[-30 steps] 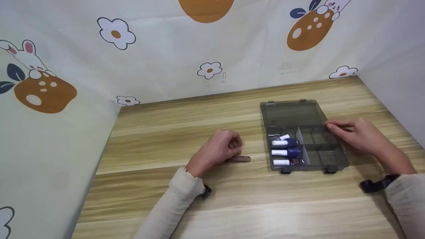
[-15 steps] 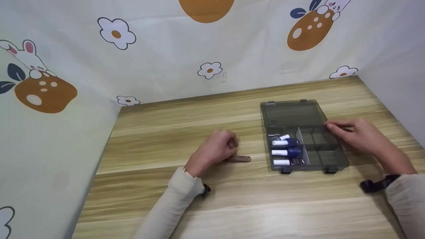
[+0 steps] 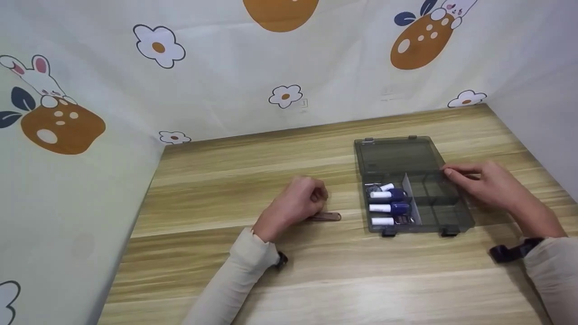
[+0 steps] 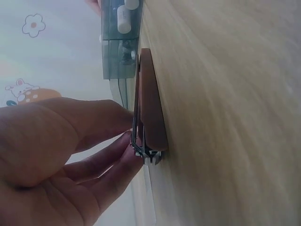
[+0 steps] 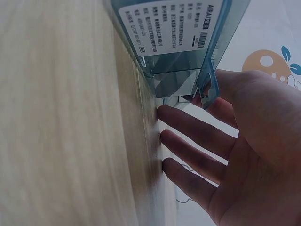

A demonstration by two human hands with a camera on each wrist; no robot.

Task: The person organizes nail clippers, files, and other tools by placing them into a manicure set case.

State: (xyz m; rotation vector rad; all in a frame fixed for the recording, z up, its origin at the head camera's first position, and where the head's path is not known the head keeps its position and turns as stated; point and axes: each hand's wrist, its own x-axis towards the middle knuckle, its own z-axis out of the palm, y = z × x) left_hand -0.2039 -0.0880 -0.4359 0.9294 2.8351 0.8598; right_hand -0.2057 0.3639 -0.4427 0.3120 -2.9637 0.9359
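A smoky see-through storage box (image 3: 439, 212) lies with its lid (image 3: 397, 155) folded back. Several nail polish bottles (image 3: 399, 207) with white caps fill its left compartment. My right hand (image 3: 487, 183) pinches the box's right edge near the hinge between thumb and index finger; in the right wrist view the other fingers (image 5: 193, 127) extend down to the table. A brown-levered nail clipper (image 3: 328, 216) lies left of the box, partly hidden under my left hand (image 3: 293, 201). In the left wrist view, that hand's loosely bent thumb and fingers (image 4: 106, 169) stand just beyond the clipper (image 4: 153, 103).
A white divider (image 3: 410, 198) parts the bottles from the right-hand compartments. Two dark latches (image 3: 388, 232) stick out at the box's front. The wood-grain table (image 3: 226, 180) ends at a printed cloth wall (image 3: 226, 81) behind and on both sides.
My left hand shifts slightly left and then back right above the nail clipper, which stays put. The right hand and the box keep their places.
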